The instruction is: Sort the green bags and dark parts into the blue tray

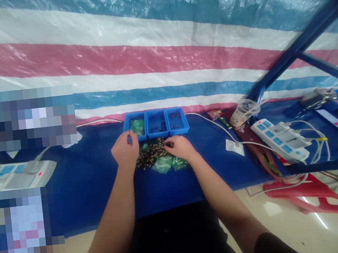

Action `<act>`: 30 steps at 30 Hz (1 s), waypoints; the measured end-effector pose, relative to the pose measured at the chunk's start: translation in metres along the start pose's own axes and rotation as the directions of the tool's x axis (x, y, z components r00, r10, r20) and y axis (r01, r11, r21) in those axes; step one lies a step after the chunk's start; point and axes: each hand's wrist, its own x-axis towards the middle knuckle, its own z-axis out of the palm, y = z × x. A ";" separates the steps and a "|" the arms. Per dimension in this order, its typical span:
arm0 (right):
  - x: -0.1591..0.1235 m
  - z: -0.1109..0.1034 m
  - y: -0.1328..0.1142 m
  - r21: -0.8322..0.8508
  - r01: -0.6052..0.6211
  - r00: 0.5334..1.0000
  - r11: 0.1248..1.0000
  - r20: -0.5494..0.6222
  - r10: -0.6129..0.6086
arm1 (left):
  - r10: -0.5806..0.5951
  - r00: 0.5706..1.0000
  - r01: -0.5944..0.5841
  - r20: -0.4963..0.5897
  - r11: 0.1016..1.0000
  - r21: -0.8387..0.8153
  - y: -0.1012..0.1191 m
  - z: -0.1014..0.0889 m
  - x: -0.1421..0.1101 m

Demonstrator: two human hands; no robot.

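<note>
My left hand (125,149) is closed in a pinch over the front edge of the left blue bin (126,127); anything between its fingertips is too small to make out. Small green plastic bags (138,126) lie in that bin. At the pile of small dark and brass-coloured metal parts (151,153), my right hand (181,147) pinches a small dark part at the pile's right side. Several clear green bags (163,164) lie along the near side of the pile, partly under my right hand.
The middle bin (157,133) and right bin (181,130) hold a few small parts. Power strips (45,171) (279,141) flank the blue table (88,191). On the right are a plastic cup (243,112), cables and a small white packet (234,147). A red stool (312,196) stands below.
</note>
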 end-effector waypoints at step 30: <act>0.001 0.006 -0.001 -0.108 -0.102 0.995 0.989 -0.027 0.099 | 0.213 0.953 -0.160 0.218 0.958 -0.237 0.022 0.008 -0.024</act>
